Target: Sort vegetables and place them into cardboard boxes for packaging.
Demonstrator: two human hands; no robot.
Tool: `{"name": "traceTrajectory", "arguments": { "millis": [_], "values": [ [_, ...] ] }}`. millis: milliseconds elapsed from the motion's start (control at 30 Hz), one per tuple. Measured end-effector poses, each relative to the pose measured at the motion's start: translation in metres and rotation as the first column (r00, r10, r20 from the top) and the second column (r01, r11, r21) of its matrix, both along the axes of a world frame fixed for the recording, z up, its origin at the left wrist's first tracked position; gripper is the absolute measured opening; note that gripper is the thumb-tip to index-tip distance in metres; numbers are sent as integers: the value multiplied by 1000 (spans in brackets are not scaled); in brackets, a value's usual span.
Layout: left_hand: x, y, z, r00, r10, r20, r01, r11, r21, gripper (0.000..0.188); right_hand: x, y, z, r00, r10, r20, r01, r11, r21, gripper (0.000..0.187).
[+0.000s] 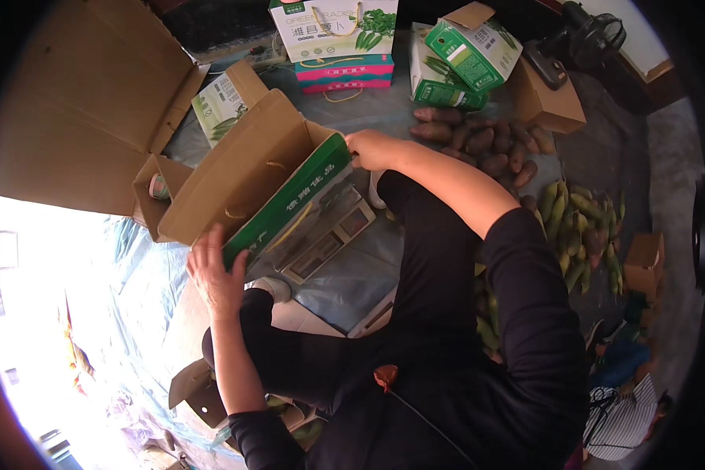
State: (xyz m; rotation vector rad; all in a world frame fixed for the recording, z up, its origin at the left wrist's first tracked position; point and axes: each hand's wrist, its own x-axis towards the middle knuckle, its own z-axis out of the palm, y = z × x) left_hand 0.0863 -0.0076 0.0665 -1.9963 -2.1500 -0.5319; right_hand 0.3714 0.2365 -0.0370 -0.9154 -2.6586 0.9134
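A gift carton [247, 176] with bare brown cardboard inside, a green printed edge and yellow cord handles stands tilted in front of me, its top open. My left hand [214, 274] grips its near left corner, thumb on one side of the wall and fingers on the other. At the far right corner my right hand [370, 149] is closed on the green edge; some of its fingertips are hidden. Just beyond the carton's near side, between my legs, lies a grey flat device [330, 243] with dark panels, partly covered by the carton.
Several printed cartons [337, 31] stand at the back, beside a black fan [591, 35]. Reddish-brown tubers [486, 145] and green radishes [580, 227] are heaped on the right. A large open cardboard box [70, 102] rises at the left. Plastic sheeting [145, 282] covers the floor.
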Motion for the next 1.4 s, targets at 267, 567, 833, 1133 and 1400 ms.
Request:
{"name": "traceTrajectory", "arguments": {
  "millis": [267,567,833,1133,1400],
  "values": [
    [0,-10,-6,986,-160,-48,162,985,57,11,7,-17,52,980,-139,140,132,990,55,18],
    [7,-23,18,892,-155,424,288,919,-271,20,77,-12,74,953,-287,-99,290,957,16,21],
    [13,-29,-6,857,-44,513,351,779,-519,60,225,-79,35,685,-715,-141,690,698,-193,20],
    [12,-3,-44,875,93,475,256,744,-617,87,329,-247,-82,258,-920,296,966,241,-94,24],
    [10,6,-57,833,140,536,228,795,-562,70,316,-310,-167,-301,-802,516,657,-566,-497,25]
  ]
}}
